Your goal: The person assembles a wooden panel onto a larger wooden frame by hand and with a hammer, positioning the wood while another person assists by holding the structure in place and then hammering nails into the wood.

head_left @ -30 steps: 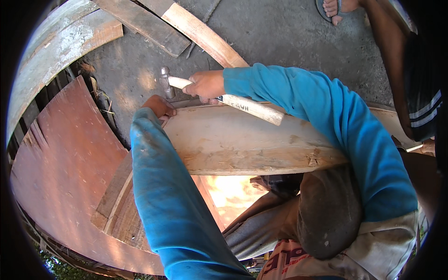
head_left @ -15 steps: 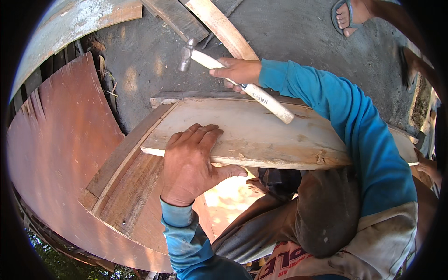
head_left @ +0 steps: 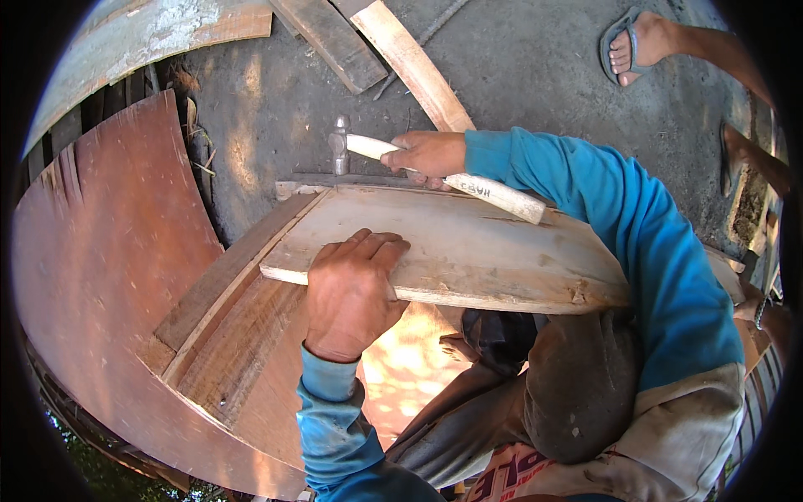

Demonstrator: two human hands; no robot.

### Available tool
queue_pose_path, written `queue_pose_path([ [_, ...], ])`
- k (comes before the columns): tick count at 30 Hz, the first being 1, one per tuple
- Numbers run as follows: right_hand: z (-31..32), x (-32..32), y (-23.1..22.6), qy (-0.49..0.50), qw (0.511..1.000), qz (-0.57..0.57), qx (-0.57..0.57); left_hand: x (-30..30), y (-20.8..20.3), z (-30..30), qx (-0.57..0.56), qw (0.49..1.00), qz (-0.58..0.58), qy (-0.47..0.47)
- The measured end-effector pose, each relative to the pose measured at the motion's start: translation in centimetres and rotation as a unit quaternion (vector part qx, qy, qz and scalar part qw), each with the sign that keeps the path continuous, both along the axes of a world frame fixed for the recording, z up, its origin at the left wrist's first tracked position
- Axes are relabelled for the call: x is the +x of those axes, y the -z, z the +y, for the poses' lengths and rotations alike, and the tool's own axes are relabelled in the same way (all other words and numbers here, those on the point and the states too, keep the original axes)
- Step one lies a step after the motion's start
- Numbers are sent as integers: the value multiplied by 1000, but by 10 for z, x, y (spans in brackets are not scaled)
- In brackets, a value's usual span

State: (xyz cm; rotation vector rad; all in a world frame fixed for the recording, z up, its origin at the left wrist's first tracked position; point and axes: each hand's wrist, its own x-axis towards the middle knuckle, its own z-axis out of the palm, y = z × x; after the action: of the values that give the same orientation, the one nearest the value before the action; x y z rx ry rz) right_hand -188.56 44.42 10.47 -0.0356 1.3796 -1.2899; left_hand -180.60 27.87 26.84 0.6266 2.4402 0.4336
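**Nailing the plank: brace and strike**

The left hand [head_left: 351, 293] lies flat, fingers spread, pressing the pale plank [head_left: 468, 251] onto the wooden frame [head_left: 226, 293]. The right hand [head_left: 428, 153] is clenched around the hammer [head_left: 418, 163] at mid-handle, head poised above the plank's far corner. Keep the bracing fingers well apart from the strike point; a grip nearer the handle's end would likely give more swing.

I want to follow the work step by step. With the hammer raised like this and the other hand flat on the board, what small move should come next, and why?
Probably a short downward tap with the hammer. The right hand grips its pale handle, and the metal head hangs just beyond the far corner of the board. The left hand presses on the board's near edge, which seems to steady it. No nail is visible, so the exact target is uncertain.
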Motion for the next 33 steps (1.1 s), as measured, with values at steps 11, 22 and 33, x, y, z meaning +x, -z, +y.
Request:
queue_pose_path([
  [11, -5, -13, -9, 171, 985, 2, -5, 1, 1, -1, 13, 999, 38, 6],
  [22, -8, -9, -13, 129, 991, -21, -12, 4, 6, -3, 22, 998, 64, 2],
  [33, 2, 7, -14, 55, 997, 38, -41, 2, 2, 3, 11, 998, 63, 1],
])
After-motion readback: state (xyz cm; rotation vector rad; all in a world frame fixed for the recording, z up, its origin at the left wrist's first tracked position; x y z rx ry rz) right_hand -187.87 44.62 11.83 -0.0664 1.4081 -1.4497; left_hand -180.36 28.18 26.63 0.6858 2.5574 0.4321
